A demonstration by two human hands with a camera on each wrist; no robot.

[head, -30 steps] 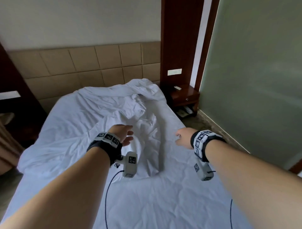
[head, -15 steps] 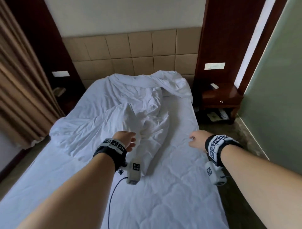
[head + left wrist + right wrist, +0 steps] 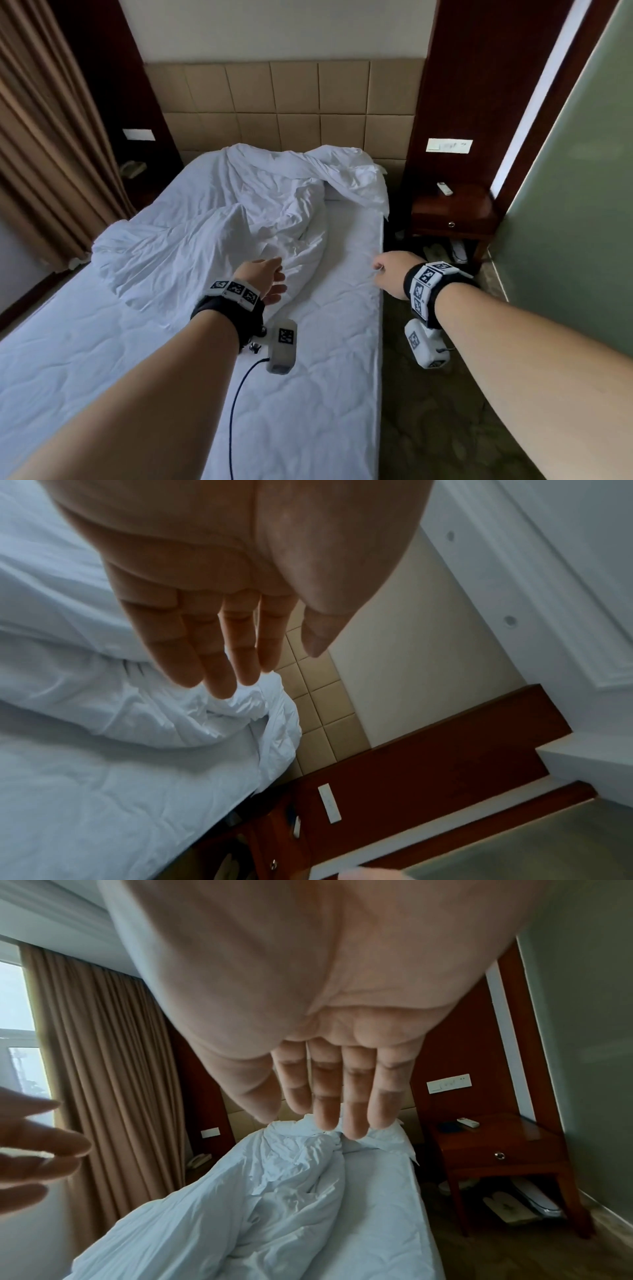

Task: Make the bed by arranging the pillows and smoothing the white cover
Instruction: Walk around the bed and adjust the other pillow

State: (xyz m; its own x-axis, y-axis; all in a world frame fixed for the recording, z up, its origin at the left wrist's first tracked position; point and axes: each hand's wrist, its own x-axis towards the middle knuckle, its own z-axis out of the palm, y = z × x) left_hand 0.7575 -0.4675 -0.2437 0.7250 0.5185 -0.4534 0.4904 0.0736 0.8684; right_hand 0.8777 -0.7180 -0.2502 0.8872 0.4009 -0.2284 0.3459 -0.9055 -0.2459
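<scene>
Crumpled cover (image 3: 219,219) heaped on bed (image 3: 335,359), long axis toward headboard, lying ahead. Left hand (image 3: 262,279) nearer, over cover's near edge, fingers straight, empty. Right hand (image 3: 390,272) above bed's right edge, relaxed, empty.

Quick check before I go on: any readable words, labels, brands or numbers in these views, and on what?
None can be read.
Wristbands: black-and-white square marker patterns only, no letters or digits.
Wall switch plate: faint marks, too small to read.
Remote on the nightstand: too small to read.
Slippers under it: a blurred mark, unreadable.
</scene>
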